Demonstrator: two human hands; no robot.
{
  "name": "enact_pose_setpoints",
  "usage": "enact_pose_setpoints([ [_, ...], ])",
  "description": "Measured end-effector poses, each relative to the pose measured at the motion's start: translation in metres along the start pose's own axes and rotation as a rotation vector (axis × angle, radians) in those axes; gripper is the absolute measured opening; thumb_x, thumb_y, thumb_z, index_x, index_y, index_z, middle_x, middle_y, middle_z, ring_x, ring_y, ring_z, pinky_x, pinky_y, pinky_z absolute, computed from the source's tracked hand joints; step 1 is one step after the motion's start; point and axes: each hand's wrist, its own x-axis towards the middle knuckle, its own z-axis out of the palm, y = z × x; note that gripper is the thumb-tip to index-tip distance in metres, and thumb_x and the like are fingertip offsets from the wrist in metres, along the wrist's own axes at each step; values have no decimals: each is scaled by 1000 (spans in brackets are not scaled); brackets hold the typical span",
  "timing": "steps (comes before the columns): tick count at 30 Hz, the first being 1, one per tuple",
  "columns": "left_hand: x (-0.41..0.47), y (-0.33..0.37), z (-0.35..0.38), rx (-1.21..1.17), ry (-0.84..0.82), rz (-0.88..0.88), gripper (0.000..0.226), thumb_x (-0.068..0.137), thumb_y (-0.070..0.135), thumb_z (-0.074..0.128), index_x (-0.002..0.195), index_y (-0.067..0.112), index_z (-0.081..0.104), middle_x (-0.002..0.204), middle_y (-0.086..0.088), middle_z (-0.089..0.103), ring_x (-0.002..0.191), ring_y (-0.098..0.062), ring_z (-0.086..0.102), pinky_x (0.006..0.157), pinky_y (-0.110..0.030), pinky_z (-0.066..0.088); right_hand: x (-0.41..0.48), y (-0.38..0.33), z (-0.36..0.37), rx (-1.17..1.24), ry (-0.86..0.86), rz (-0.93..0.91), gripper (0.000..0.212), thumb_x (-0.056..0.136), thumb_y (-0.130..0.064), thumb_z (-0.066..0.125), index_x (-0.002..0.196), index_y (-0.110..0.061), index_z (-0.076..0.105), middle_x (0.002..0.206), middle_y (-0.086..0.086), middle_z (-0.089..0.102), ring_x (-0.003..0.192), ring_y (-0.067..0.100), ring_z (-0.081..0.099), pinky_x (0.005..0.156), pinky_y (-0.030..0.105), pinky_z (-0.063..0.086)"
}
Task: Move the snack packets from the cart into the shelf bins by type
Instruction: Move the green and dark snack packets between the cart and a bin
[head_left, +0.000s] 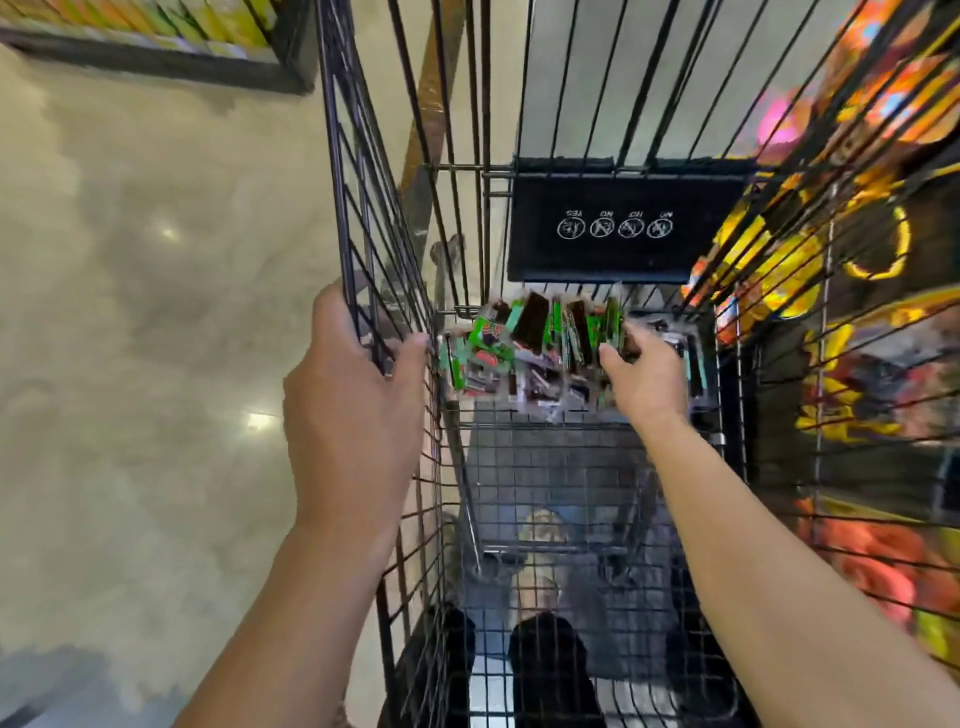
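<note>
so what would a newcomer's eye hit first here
The heap of green and dark snack packets at the centre of the wire cart, with the right hand reaching into it. The left hand grips the cart's left wall; bright orange-yellow packs show beyond its right wires.

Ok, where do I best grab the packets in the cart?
Pinch the top edges of the upright packets, coming straight down from above. They stand on end, packed together, and the cart has wire walls closing off the sides. The right hand is at their right end.

Green, black and red snack packets (540, 348) in a black wire cart (363, 218).
</note>
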Motion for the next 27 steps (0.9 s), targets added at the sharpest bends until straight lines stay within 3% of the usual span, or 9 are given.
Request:
enact_pose_setpoints([
  [4,-2,0,0,2,21,17,41,96,33,76,129,34,52,87,34,58,76,14,58,61,-2,35,-11,8,-15,62,20,-111,37,100,-27,66,136,-21,65,111,-13,64,110,12,61,88,22,41],
  [9,-3,5,-1,9,-6,48,48,94,35,77,135,28,51,97,25,64,90,-12,67,68,-19,42,-19,13,-36,153,15,-142,20,100,-26,65,118,-24,74,102,-10,73,92,16,68,76,30,52],
  [12,-9,15,-7,116,20,69,64,93,32,78,147,17,47,134,-3,61,127,-28,55,102,-37,45,-27,17,-51,427,5,-50,9,99,-25,67,104,-28,74,75,-27,71,68,5,67,60,23,51],
  [14,-22,29,-8,111,108,161,69,94,30,75,152,14,41,149,-7,48,139,-24,39,114,-22,29,-36,19,-63,554,-49,-70,22,98,-23,68,87,-39,77,71,-28,69,65,-4,64,57,10,45],
  [16,-39,45,-2,14,125,305,62,96,33,69,149,21,41,144,7,44,137,-18,39,113,-13,27,-42,21,-73,686,-140,-68,19,99,-20,67,94,-34,79,89,-16,78,80,1,72,66,11,51],
  [19,-52,61,28,-182,-123,269,46,97,43,64,138,37,45,126,25,48,119,0,54,98,-27,57,-50,24,-79,867,-248,-37,29,100,-12,65,127,-20,70,115,5,78,107,21,74,86,34,61],
  [22,-48,62,71,-194,-387,70,47,93,47,70,134,39,47,124,24,53,113,3,57,94,-30,56,-58,22,-82,955,-295,4,46,100,-9,65,145,-11,52,120,14,75,119,39,67,106,62,49],
  [24,-44,53,98,-253,-523,-53,51,91,50,74,131,40,45,122,25,55,112,7,58,89,-21,50,-64,20,-82,983,-338,-13,46,99,-7,64,143,-11,52,118,17,75,115,39,69,104,61,51],
  [27,-40,37,126,-447,-619,-262,54,88,52,80,131,33,53,114,20,69,97,13,66,78,-14,47,-69,22,-78,992,-431,-57,37,98,-5,64,133,-13,61,112,14,77,100,24,75,84,35,61],
])
